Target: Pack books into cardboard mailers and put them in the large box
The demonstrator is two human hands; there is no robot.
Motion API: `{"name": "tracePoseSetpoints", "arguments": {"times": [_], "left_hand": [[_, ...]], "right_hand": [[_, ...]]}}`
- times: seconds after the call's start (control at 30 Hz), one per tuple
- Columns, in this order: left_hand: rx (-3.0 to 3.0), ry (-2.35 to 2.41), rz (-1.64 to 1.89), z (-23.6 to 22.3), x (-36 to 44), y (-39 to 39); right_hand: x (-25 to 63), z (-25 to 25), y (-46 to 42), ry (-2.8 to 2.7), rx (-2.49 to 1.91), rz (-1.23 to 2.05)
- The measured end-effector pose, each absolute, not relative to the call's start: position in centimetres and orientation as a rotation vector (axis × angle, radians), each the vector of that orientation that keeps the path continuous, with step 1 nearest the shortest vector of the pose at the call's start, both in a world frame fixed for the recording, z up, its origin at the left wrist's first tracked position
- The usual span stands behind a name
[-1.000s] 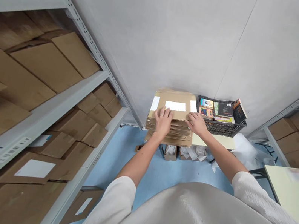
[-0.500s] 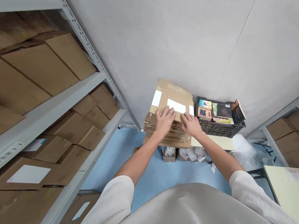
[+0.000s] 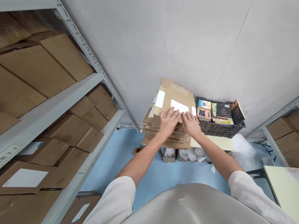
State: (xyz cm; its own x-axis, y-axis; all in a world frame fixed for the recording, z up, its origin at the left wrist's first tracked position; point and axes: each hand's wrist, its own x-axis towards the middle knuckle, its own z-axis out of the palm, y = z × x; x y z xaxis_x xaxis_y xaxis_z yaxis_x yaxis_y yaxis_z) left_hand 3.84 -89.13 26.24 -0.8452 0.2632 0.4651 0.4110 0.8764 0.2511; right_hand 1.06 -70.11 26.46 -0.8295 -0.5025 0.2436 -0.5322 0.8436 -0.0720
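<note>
A stack of flattened cardboard boxes (image 3: 153,138) stands on a pale table against the wall. Its top flattened cardboard box (image 3: 180,91), with white labels on it, lies skewed over the pile, its far left corner raised toward the wall. My left hand (image 3: 168,122) grips the near edge of this piece, fingers spread over the top and a ring on one finger. Close beside it, my right hand (image 3: 191,124) holds the same edge nearer the right corner. Both thumbs are mostly hidden.
Right of the stack is a black plastic crate (image 3: 217,128) of books. Below the table are open boxes (image 3: 169,159) with white wrapping. Metal shelving (image 3: 61,108) full of cartons rises on the left, more on the right. A pale table (image 3: 292,193) stands at right.
The top flattened box has turned and shifted right, its far left corner lifting and the pile beneath showing at the left. My left hand has moved right, closer to my right hand.
</note>
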Motion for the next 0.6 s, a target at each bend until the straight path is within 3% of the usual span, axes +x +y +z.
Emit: {"name": "tracePoseSetpoints", "arguments": {"times": [0.6], "left_hand": [[-0.366, -2.669, -0.309, 25.0, 5.5, -88.9]], "right_hand": [[-1.0, 26.3, -68.8, -2.687, 1.030, 0.009]]}}
